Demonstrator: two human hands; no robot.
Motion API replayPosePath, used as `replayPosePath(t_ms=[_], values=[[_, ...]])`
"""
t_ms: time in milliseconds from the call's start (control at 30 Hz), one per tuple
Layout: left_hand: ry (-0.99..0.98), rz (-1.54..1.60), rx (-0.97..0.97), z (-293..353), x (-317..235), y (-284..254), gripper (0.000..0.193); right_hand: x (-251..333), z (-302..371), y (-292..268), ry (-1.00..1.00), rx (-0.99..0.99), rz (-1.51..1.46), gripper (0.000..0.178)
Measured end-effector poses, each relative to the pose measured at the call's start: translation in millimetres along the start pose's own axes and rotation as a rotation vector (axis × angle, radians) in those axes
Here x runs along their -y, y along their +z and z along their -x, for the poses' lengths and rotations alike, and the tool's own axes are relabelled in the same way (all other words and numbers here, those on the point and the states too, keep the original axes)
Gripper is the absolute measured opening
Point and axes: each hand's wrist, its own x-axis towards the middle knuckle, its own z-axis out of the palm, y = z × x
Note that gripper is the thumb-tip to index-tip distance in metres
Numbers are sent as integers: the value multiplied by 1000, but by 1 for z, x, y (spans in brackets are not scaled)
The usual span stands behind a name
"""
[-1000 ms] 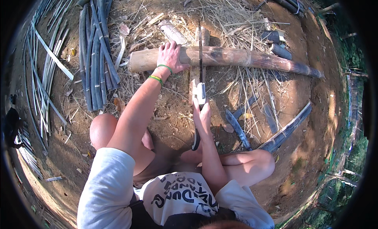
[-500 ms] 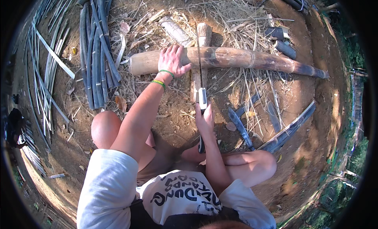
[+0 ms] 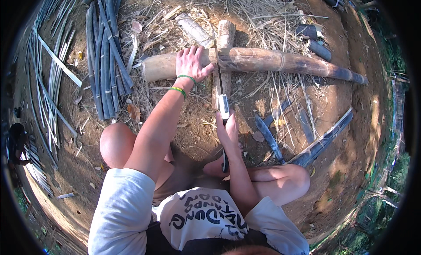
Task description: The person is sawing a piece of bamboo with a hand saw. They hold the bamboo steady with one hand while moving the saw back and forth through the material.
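Observation:
A thick bamboo pole point(image 3: 258, 60) lies crosswise in front of me, its pale end at the left and its darker thin end at the right. My left hand point(image 3: 191, 63) presses on the pole near its left end, fingers curled over the far side and thumb pointing right. Just right of that thumb, a handsaw point(image 3: 220, 77) stands with its thin blade across the pole. My right hand point(image 3: 227, 127) is closed around the saw's handle, below its white part. Beneath the pole runs a shorter wooden log point(image 3: 226, 33) as a support. How deep the blade sits cannot be made out.
Dark bamboo strips point(image 3: 107, 57) are piled at the left, with thin pale splints point(image 3: 55, 97) beyond them. Short dark tubes point(image 3: 319, 49) lie behind the pole. Split bamboo pieces point(image 3: 324, 143) lie by my right knee point(image 3: 294, 180). Dry shavings point(image 3: 263, 18) cover the far ground.
The whole view has shifted slightly. The saw blade leans a little more to the left, with my right hand still on its handle. My left hand stays on the pole.

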Motion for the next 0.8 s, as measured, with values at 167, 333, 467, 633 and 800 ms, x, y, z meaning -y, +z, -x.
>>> replayPosePath(t_ms=[167,333,467,633,800], values=[[-55,17,123,-28,8,-5,75,-7,-1,2,-80,-28,5,46],[-94,30,339,-58,19,-16,80,-8,-9,5,-47,-37,19,42],[-74,-3,397,-73,24,-22,83,-5,-20,15,-87,-26,-66,42],[-93,-54,497,-93,19,-30,84,-5,-26,20,-68,-23,-100,41],[-96,-67,490,-102,30,-23,86,0,-31,22,-68,-17,-68,40]])
